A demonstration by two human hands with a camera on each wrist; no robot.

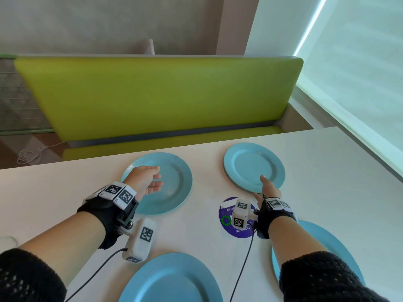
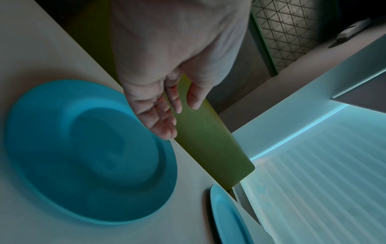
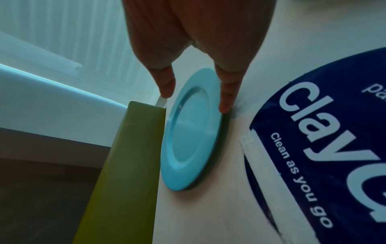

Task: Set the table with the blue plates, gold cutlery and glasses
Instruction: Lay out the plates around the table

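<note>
Round matte blue plates [image 1: 172, 192] lie on smooth pale tabletop [image 1: 207, 166]; left hand [image 1: 145, 178] and right hand [image 1: 267, 188] hover loose-fingered, holding nothing.

- Far left blue plate [image 1: 172, 188]: round, matte light blue with a wide flat rim and a shallow well; it lies flat on the bench [image 1: 65, 192], directly beneath the relaxed fingers [image 1: 156, 185] of the left hand [image 1: 144, 180], which hover over its left part.
- Far right blue plate [image 1: 250, 164]: same make, flat on the bench, its near rim at the fingers [image 3: 226, 95] of the right hand [image 1: 267, 189]; whether they touch it cannot be told.
- Near left blue plate [image 1: 172, 280]: flat, well behind the fingers, near the left forearm.
- Near right blue plate [image 1: 322, 238]: flat, partly hidden under the right forearm.
</note>
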